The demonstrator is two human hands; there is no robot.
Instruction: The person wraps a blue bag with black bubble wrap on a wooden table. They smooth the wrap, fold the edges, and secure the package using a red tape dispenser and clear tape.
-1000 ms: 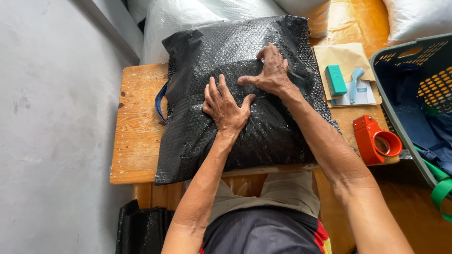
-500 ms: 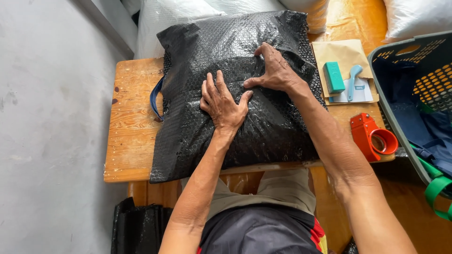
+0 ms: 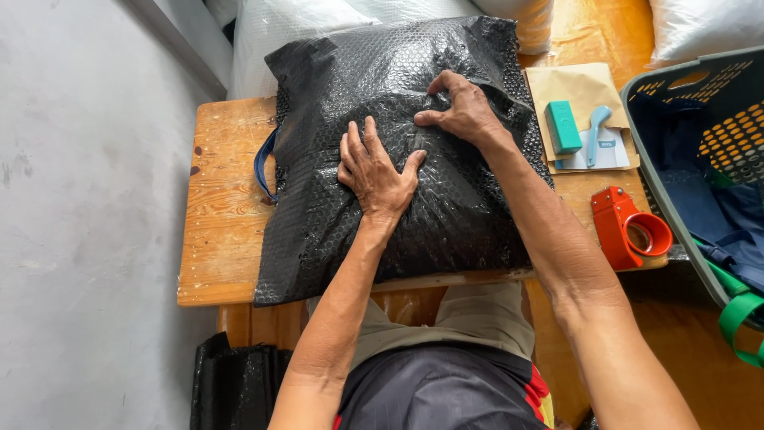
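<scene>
A bulky parcel wrapped in black bubble wrap [image 3: 334,215] lies on a low wooden table [image 3: 223,215]. My left hand [image 3: 376,171] rests flat on the middle of the parcel with its fingers spread. My right hand [image 3: 461,107] is further back on the parcel's upper right part, fingers bent and pinching a fold of the wrap. A blue strap [image 3: 263,163] sticks out from under the parcel's left side.
A red tape dispenser [image 3: 629,231] stands at the table's right edge. Behind it a teal block [image 3: 563,126] and a light blue tool [image 3: 595,131] lie on a brown envelope [image 3: 577,87]. A grey basket [image 3: 700,183] with blue cloth is at right; white sacks [image 3: 294,24] behind.
My right hand has curled from lying flat into gripping a fold of the wrap. My left hand stays pressed on the parcel.
</scene>
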